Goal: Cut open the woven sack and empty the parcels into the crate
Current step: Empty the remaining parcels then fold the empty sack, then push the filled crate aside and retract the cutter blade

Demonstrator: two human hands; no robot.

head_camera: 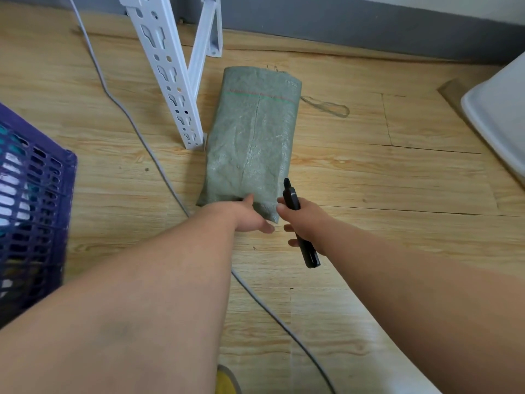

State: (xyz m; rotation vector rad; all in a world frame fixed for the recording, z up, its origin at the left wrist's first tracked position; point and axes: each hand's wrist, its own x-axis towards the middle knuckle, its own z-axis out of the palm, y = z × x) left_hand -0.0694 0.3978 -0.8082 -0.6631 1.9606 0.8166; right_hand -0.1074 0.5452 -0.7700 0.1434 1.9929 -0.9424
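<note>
The green woven sack (251, 137) lies flat on the wooden floor, stretching toward 12 o'clock from the left hand (250, 216), which grips its near end; the right hand (305, 223), at 3 o'clock of that end, clasps a black cutter (298, 223); the purple crate (37, 200) stands at 9 o'clock.

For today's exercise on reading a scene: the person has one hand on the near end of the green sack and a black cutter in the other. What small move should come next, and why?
Probably bring the black cutter, held in the right hand, to the near end of the green woven sack beside the left hand. That hand holds the near end, the sack looks uncut, and the tool's tip sits just off its edge. The purple crate waits at left.
</note>
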